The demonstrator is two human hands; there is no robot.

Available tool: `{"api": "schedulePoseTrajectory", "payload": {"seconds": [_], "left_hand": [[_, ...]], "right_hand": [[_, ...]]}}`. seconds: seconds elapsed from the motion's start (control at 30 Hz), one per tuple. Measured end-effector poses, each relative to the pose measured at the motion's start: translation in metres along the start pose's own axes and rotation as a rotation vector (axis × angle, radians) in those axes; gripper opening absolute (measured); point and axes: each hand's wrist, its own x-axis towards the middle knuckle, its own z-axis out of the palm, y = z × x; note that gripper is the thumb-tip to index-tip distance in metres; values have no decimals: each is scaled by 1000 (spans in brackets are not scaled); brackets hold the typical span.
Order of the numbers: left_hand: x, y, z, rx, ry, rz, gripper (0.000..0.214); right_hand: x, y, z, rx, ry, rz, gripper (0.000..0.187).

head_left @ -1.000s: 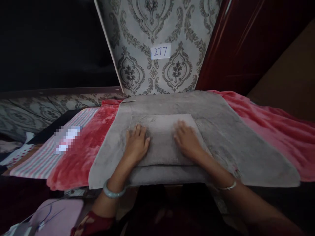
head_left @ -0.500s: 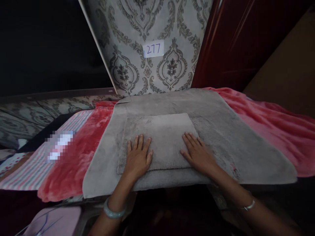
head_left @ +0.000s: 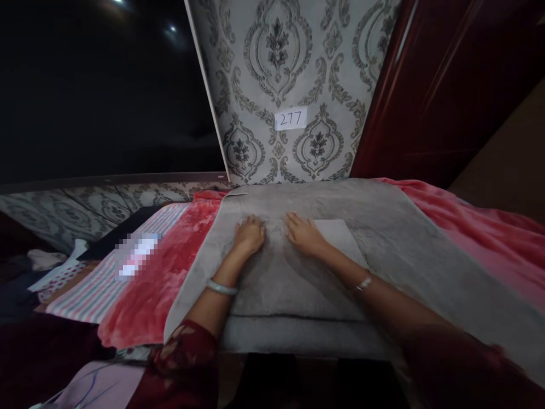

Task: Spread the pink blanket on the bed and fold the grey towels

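A folded grey plush cloth (head_left: pixel 283 292) lies on a larger spread grey plush cloth (head_left: pixel 430 267). My left hand (head_left: pixel 250 234) rests palm down near the folded cloth's far left corner, its fingers a little bent. To its right, my right hand (head_left: pixel 305 236) lies over the far part of the folded cloth, fingers stretched out toward the left and slightly blurred. Both hands touch the cloth, and neither visibly lifts it. The palms and the cloth beneath them are hidden.
Red plush blankets (head_left: pixel 166 272) show on both sides of the grey cloth. At the left are a striped cloth (head_left: pixel 91 289) and a blurred-out bright object (head_left: pixel 138 255). Behind stand a dark screen (head_left: pixel 106 102), a patterned wall (head_left: pixel 276 85) and a dark red panel (head_left: pixel 409 102).
Both hands have moved away from me to the far part of the folded cloth and come closer together. The view has shifted, so the scene sits lower and farther right.
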Motion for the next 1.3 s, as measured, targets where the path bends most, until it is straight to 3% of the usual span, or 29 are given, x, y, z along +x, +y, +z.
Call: {"api": "schedulePoseTrajectory", "payload": {"seconds": [0.13, 0.27, 0.47, 0.63, 0.93, 1.07, 1.2, 1.3], "left_hand": [[16, -5, 23, 59, -2, 0, 52], [15, -11, 34, 66, -31, 17, 55], [20, -11, 32, 61, -23, 13, 55], [19, -12, 35, 52, -16, 16, 57], [16, -10, 25, -12, -27, -15, 56], [-5, -38, 20, -136, 17, 14, 59], [-56, -95, 29, -206, 52, 125, 58], [-91, -127, 32, -168, 32, 217, 62]], "right_hand": [[37, -23, 28, 14, -26, -56, 56], [32, 1, 45, 23, -13, -28, 58], [-3, 72, 34, -60, -7, 212, 62], [-39, 120, 42, -31, 19, 363, 65], [-95, 148, 50, 121, 25, 349, 66], [-134, 158, 50, 186, 57, 240, 65], [-178, 168, 53, 201, 80, 58, 68], [-195, 165, 51, 191, 91, -16, 76]]}}
